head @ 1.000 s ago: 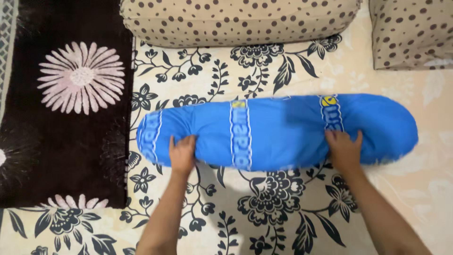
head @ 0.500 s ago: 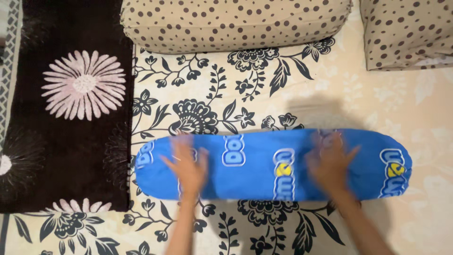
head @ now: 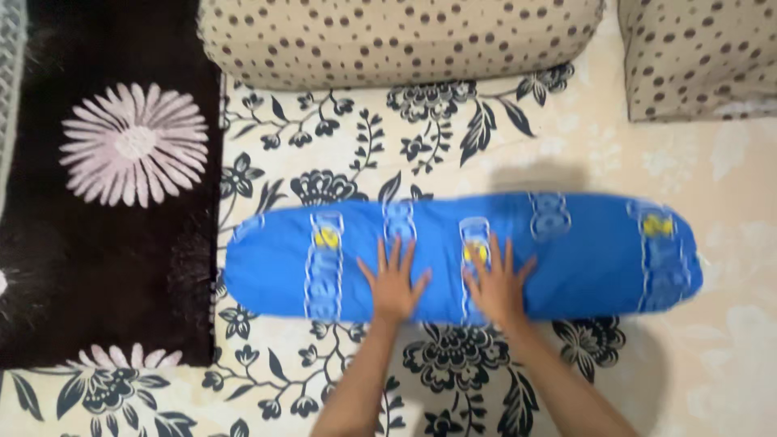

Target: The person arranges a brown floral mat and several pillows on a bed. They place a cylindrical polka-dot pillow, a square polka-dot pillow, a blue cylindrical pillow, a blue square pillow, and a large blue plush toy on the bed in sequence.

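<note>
- A long blue bolster pillow (head: 566, 251) is laid lengthwise across a cream bedsheet with black floral print (head: 712, 340), its ends pointing left and right.
- Bands of white and yellow print are seen around the bolster cover; details are blurred.
- The left hand (head: 394, 282) is laid flat on the bolster near its middle, palm down, fingers spread wide and straight, nothing gripped.
- The right hand (head: 495, 279) is laid flat just beside the left one, also palm down with fingers fanned out, nothing gripped; a yellow patch of the print is partly covered by its fingers.
- Both hands are placed on the near half of the bolster, close together but apart, with the forearms coming in from the bottom edge.
- A dark brown blanket with pale pink daisy flowers (head: 129, 146) is spread at the left, its edge touching or just beside the left end of the bolster.
- A beige pillow with brown polka dots (head: 396, 36) is set along the top edge, well apart from the bolster.
- A second polka-dot pillow (head: 700, 57) is seen at the top right corner.
</note>
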